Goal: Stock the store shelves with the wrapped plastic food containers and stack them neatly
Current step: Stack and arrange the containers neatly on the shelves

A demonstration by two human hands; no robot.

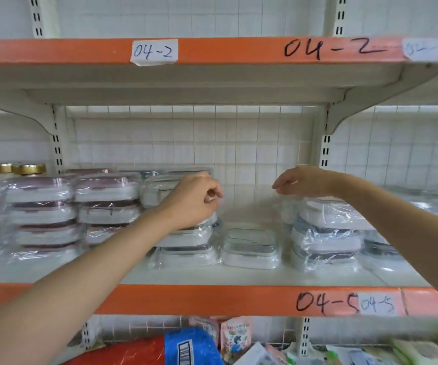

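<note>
Wrapped plastic food containers stand in stacks on the shelf (212, 279) marked 04-5. Two pink-lidded stacks (41, 214) fill the left, with a white stack (186, 256) in the middle. My left hand (194, 201) is curled in front of that stack's top container (154, 191), thumb and fingertips pinched at its clear wrap. A single flat container (250, 247) lies beside the middle stack. My right hand (304, 181) hovers with drooping, relaxed fingers just above the right stack (326, 241) and holds nothing.
Gold-lidded jars (28, 168) stand at the far left behind the stacks. More wrapped goods (402, 248) lie at the right. The upper shelf edge (239, 50) hangs overhead. Bags and packets (191, 346) crowd the shelf below. A gap lies behind the single container.
</note>
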